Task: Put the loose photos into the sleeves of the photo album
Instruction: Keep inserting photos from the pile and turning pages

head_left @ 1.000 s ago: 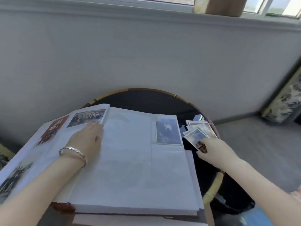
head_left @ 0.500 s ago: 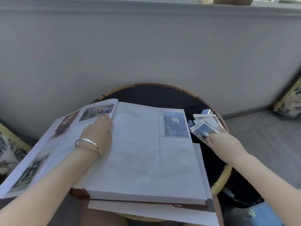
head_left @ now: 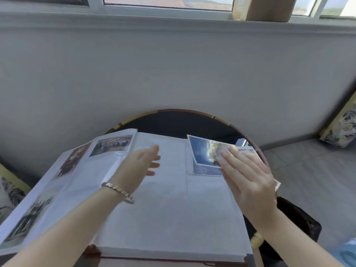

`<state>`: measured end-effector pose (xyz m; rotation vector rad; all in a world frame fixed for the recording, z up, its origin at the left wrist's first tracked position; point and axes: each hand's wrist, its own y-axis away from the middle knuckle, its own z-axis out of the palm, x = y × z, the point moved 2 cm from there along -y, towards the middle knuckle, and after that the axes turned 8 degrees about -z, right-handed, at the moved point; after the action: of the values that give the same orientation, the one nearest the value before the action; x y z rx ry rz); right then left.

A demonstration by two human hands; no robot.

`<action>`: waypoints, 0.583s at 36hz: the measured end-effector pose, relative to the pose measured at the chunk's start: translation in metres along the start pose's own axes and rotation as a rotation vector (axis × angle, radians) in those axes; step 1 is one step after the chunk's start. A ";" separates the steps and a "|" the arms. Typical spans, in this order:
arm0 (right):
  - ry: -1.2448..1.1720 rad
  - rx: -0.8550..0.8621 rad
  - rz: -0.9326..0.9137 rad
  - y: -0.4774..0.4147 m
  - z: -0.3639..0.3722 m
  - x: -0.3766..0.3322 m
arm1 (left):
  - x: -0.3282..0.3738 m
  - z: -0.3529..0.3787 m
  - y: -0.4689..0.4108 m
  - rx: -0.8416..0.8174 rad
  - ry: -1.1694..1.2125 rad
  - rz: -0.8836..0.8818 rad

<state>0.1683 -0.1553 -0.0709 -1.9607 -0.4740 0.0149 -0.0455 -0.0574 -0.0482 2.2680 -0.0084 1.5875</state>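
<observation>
Head view: glossy blue cloud photo (head_left: 202, 152), likely light, bendy, best edge-pinched, at far-right corner of white photo album (head_left: 163, 218) under straight right hand (head_left: 248, 182) fingers; left hand (head_left: 136, 166) loosely spread, empty.

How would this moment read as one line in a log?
left hand: open, over album | right hand: flat on loose photo | position: above sleeved photo, right page | stage: not yet sleeved
</observation>
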 end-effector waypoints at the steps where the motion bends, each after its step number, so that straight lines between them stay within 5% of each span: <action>1: -0.047 0.013 -0.041 -0.006 0.002 -0.009 | 0.006 0.006 0.006 -0.162 0.205 -0.163; 4: -0.151 0.017 -0.149 -0.012 0.017 -0.030 | 0.006 0.012 0.018 -0.404 0.399 -0.266; 11: -0.412 -0.109 -0.134 -0.020 0.053 -0.063 | -0.019 -0.018 0.009 -0.022 0.298 -0.085; 17: -0.723 -0.270 0.433 -0.052 0.072 -0.072 | -0.024 -0.069 0.005 0.016 0.234 0.008; 21: -0.927 -0.594 0.670 -0.079 0.092 -0.076 | -0.017 -0.093 0.003 -0.069 0.025 0.046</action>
<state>0.0524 -0.0725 -0.0563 -2.5400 -0.3936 1.3859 -0.1368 -0.0351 -0.0347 2.2101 -0.1075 1.6133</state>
